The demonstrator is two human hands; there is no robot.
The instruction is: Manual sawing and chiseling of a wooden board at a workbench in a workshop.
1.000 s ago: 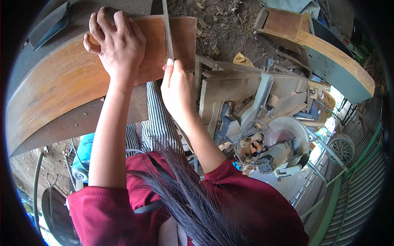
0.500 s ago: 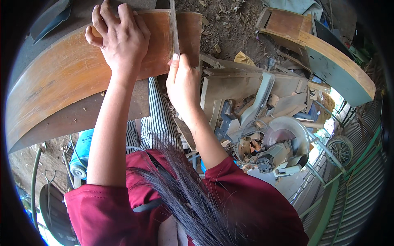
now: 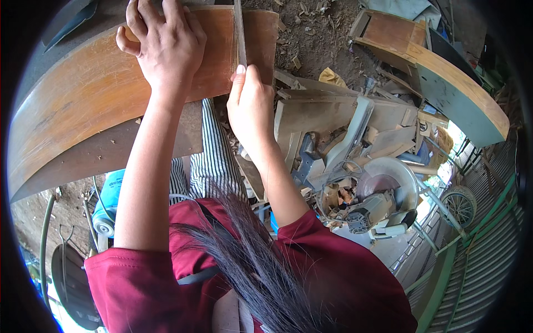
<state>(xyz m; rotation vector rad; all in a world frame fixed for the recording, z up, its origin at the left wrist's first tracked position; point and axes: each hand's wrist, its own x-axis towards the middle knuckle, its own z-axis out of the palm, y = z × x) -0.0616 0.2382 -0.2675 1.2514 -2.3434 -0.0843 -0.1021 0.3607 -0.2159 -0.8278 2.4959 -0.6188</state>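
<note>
Dirt (image 3: 311,36), left fingers (image 3: 135,21) spread on board (image 3: 83,83), right fingers (image 3: 255,76) gripping strip (image 3: 240,34)

The scuffed wooden board (image 3: 105,80) looks faintly glossy, the narrow strip (image 3: 240,34) matt.

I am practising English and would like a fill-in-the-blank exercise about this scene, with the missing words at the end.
1. The hand that grips the thin, straight strip is the person's ____ one.
2. The broad brown board lies ____ (over or under) the left hand.
3. The trousers are patterned with dark and light ____.
4. To the right in the picture, near a green beam, is a round, spoked ____.

Missing words: right; under; stripes; wheel.
</note>
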